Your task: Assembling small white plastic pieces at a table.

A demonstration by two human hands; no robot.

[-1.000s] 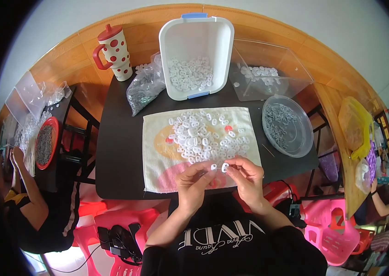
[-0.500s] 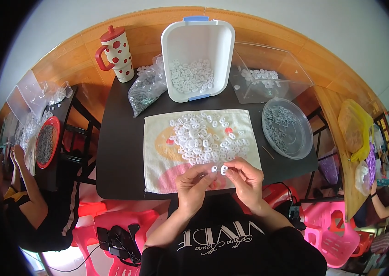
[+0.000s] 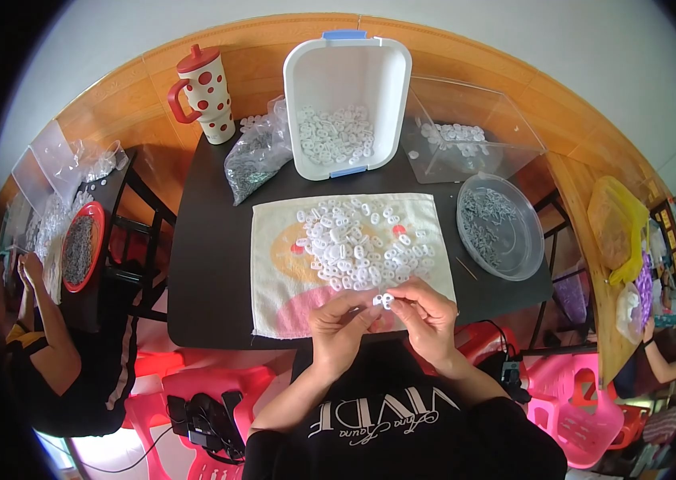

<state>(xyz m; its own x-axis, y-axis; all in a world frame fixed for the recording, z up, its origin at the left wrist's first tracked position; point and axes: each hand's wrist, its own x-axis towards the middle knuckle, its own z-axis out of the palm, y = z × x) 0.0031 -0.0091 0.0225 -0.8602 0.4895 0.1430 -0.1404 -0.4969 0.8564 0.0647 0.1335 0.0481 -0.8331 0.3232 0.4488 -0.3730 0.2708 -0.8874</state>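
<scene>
Over the near edge of a printed cloth (image 3: 282, 264), my left hand (image 3: 340, 328) and my right hand (image 3: 428, 318) meet fingertip to fingertip. Each pinches a small white plastic ring piece (image 3: 382, 301), the two pieces side by side and touching. A heap of several white ring pieces (image 3: 358, 244) lies on the cloth just beyond my hands. The cloth sits on a dark table (image 3: 210, 256).
Behind the cloth stand a white tub (image 3: 348, 96) with white pieces, a clear box (image 3: 474, 132), a clear bag of grey parts (image 3: 252, 160) and a spotted cup (image 3: 204, 94). A round clear dish (image 3: 500, 226) sits right. Another person (image 3: 42, 336) works at the left.
My hands have stayed at the cloth's near edge, with the two white pieces drawn closer together between the fingertips. The view shifted slightly.
</scene>
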